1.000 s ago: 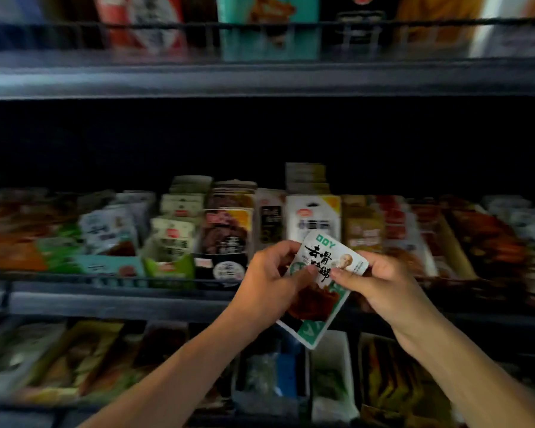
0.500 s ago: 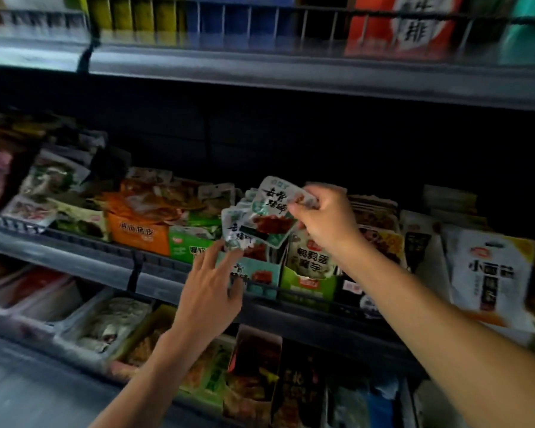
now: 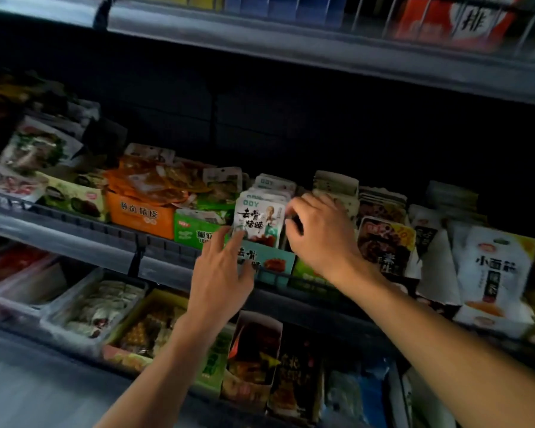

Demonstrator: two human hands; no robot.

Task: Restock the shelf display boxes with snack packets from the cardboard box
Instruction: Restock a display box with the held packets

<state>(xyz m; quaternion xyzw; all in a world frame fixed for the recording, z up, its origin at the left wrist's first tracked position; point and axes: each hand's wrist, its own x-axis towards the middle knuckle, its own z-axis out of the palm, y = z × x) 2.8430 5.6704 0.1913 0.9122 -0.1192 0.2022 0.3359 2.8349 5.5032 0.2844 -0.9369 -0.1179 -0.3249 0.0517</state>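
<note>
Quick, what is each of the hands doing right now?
Left hand: open, fingertips touching the front snack packet.
Right hand: fingers curled at the packet's right edge; grip cannot be told.

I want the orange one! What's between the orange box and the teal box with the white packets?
In the head view, a green cardboard display box stands between the orange cardboard display box and the teal cardboard display box.

dim overall; the back of the middle shelf (image 3: 291, 118) is near black. soft blur throughout (worst lower left and right edge of the frame), and shelf lines bow with wide-angle distortion.
</note>
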